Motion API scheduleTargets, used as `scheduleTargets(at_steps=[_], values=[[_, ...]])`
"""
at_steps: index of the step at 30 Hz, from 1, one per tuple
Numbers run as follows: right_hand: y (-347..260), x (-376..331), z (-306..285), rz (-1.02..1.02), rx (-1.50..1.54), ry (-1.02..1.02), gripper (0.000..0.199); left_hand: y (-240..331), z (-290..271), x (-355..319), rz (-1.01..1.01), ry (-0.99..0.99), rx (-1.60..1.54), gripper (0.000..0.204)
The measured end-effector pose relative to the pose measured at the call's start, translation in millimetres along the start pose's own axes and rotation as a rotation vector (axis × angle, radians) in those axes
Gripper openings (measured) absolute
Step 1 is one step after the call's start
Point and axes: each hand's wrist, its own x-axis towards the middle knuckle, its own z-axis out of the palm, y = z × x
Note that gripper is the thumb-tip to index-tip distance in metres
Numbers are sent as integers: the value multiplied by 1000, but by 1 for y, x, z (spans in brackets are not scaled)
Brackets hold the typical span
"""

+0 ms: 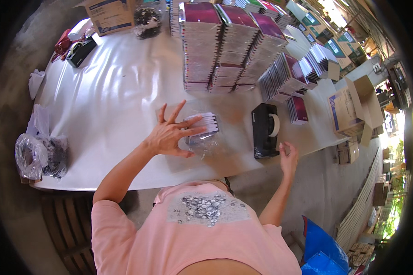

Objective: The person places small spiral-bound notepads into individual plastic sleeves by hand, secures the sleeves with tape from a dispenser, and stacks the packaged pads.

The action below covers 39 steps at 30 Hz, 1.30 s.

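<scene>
My left hand (172,133) is open, fingers spread, lying over a small stack of spiral-bound notebooks (208,123) with pale pages. Clear plastic film (206,149) lies under and around the stack. To the right stands a black tape dispenser (264,133) with a roll of tape (274,125) in it. My right hand (288,158) is beside the dispenser's near end, its fingers curled and drawn together. Whether a strip of tape is between them is too small to make out.
Tall stacks of wrapped purple-covered notebooks (229,50) stand at the table's far side. More notebooks (282,78) lie to the right. An open carton (351,107) is at the right edge. A second tape dispenser (81,52) and bagged black pieces (55,156) are on the left.
</scene>
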Motion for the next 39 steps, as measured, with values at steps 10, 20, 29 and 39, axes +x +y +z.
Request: scheduleTargets(at_steps=[10,20,29,39], values=[[26,3,11,489,503,-401,22,5,-14,6,-70,-164,40,84],[72,-30,23,454,1176,-343,20,6,-18,5,-85,-195,37,87],[-20,-36,-3,-41,123,59,13,9,-22,10,-33,-174,41,97],[-168,12,44,-381,573,-993,78,16,-28,17,-24,-197,52,92]])
